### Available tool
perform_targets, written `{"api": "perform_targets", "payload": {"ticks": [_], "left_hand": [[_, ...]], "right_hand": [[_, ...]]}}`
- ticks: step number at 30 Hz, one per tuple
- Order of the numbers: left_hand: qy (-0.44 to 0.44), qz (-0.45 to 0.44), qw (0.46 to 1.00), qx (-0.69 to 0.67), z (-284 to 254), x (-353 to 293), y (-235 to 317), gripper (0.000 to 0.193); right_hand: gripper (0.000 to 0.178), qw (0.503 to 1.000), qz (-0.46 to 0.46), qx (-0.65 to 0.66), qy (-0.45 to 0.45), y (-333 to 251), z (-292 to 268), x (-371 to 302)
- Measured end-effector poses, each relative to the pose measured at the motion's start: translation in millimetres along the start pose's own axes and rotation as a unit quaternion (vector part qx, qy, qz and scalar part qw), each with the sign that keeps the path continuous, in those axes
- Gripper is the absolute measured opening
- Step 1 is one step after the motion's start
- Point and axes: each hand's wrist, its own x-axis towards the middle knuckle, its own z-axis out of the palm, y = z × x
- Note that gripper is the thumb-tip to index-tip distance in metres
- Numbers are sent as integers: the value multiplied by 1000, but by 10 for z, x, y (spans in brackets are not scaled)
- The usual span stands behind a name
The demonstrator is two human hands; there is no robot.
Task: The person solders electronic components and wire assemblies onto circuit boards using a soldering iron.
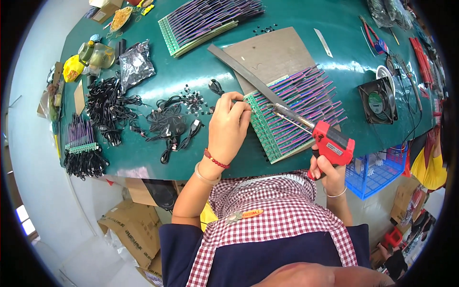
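My right hand [330, 173] grips a red soldering gun [333, 143] by its handle. Its metal tip points left, over a row of green circuit boards [264, 128] with many purple wires running off to the right. Beside the boards' upper left corner, my left hand [226, 125] has its fingers pinched together; what they hold is too small to make out. A flat grey metal bar [246, 71] lies slantwise across the wires and a brown board [282, 45]. A short black cable [216, 86] sits just beyond my left hand.
Black cables [167, 122] and small black parts [193, 100] lie to the left. Another wired board stack [191, 28] is at the back. A fan [377, 100], red-handled pliers [380, 46] and a blade [323, 43] lie right. A blue crate [370, 179] stands below the table edge.
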Motion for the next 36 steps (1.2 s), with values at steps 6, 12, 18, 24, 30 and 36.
{"api": "perform_targets", "payload": {"ticks": [6, 12, 18, 24, 30, 36], "left_hand": [[-23, 10, 999, 22, -10, 69, -76, 10], [-61, -3, 998, 12, -65, 123, -68, 9], [-72, -7, 997, 12, -56, 157, -73, 9], [-69, 2, 997, 26, -55, 202, -54, 7], [-75, -3, 997, 27, -50, 219, -59, 7], [-85, 3, 996, 37, -54, 237, -67, 6]], "right_hand": [[30, 999, 11, -30, -8, -25, 80, 125], [21, 999, 37, -38, -6, -32, 126, 134], [11, 996, 50, -70, 12, 8, 127, 115], [8, 992, 47, -117, -3, 33, 108, 106], [7, 993, 44, -110, 22, 11, 152, 81], [6, 994, 45, -92, 30, -37, 197, 88]]}}
